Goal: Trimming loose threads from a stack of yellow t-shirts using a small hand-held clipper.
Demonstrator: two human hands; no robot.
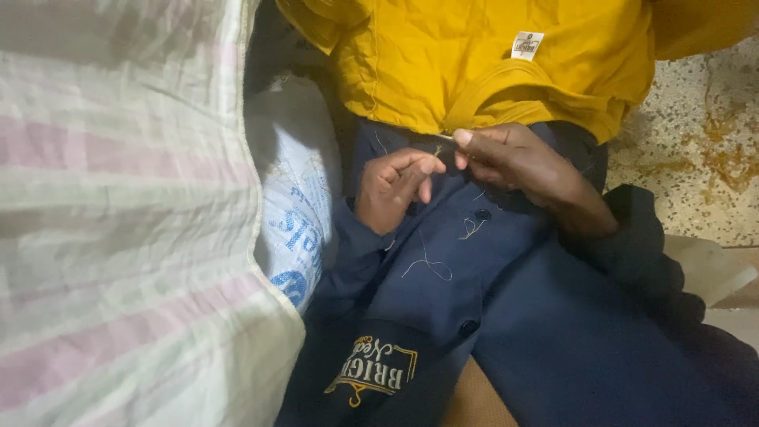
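Note:
My right hand (514, 162) pinches a thin metal needle (443, 137) between thumb and forefinger, just below the hem of a mustard-yellow garment (443, 55). My left hand (393, 190) is curled, its fingertips holding a fine yellow thread near the needle's tip. Both hands rest over a navy blue coat (506, 308) with dark buttons and a yellow embroidered badge (371, 368). Loose yellow thread ends (431, 267) lie on the coat.
A large woven sack (118, 221) with pink and white stripes fills the left side. A white sack with blue print (296, 190) sits behind it. Speckled floor (704, 134) shows at the right, with brown cardboard (711, 269) below.

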